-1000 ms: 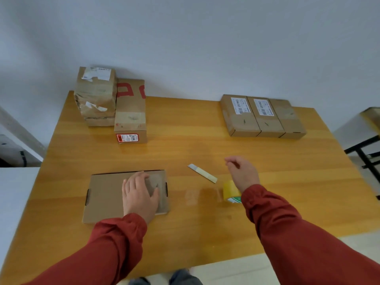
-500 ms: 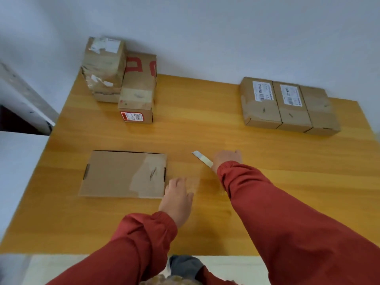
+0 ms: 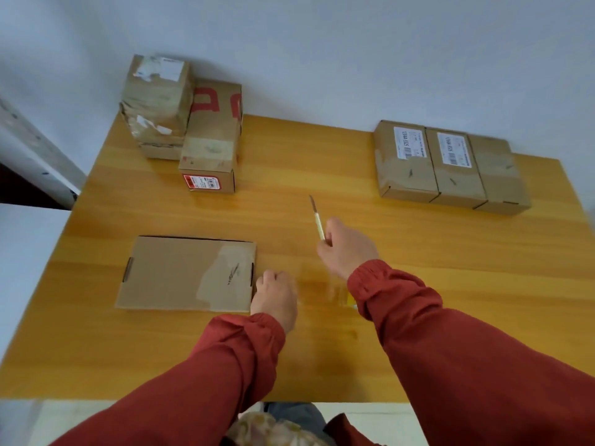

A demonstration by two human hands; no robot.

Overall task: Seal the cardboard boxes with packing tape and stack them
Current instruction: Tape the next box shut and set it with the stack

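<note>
Soft, even light, faint shadows; slight motion blur throughout, and wide-angle bending toward the edges.

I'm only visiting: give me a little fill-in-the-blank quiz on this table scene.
The right hand grips a cutter, blade pointing ___ from the person.
At the table's far right, ___ boxes sit side by side.
The left hand is beside the flat box's ___ edge.
Both sleeves are ___.
Missing: away; three; right; red.

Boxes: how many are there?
7 at least: flat box by the left hand, three-box row far right, red-printed box far left, stack of two beside it, maybe more hidden.
</note>
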